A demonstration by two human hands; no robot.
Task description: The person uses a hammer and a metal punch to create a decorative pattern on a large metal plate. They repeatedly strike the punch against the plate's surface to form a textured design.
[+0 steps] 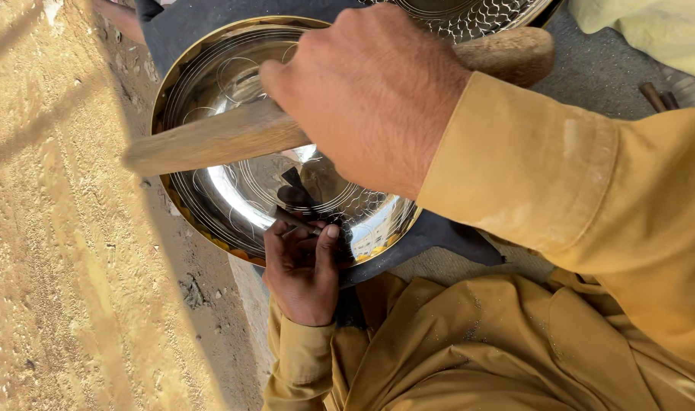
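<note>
Gripping a wooden mallet (225,137), the right hand (370,95) is hanging above the middle of the shiny metal plate (233,194). Its fingers are clenched around the thick wooden handle, and the long head of the mallet is pointing out over the left part of the plate. The mustard-yellow sleeve (560,190) of this arm is covering the right side of the plate.

The left hand (301,266) is resting at the near rim of the plate. Its fingers are pinching a thin dark metal tool (298,222), and the tip of this tool is touching the polished face of the plate, just inside the rim. I cannot tell the exact shape of the tip, because the fingers are hiding part of it.

The plate is lying on a dark cloth (446,240), which is showing beyond its near right edge. Fine engraved circles and a net pattern are showing on the plate, and a golden band is running around its rim. A second patterned metal plate (469,15) is lying just behind the first one. To the left of the plate, sandy ground (58,228) is spreading out. Near the plate, the person's knees in the same yellow cloth are filling the lower part of the view.
</note>
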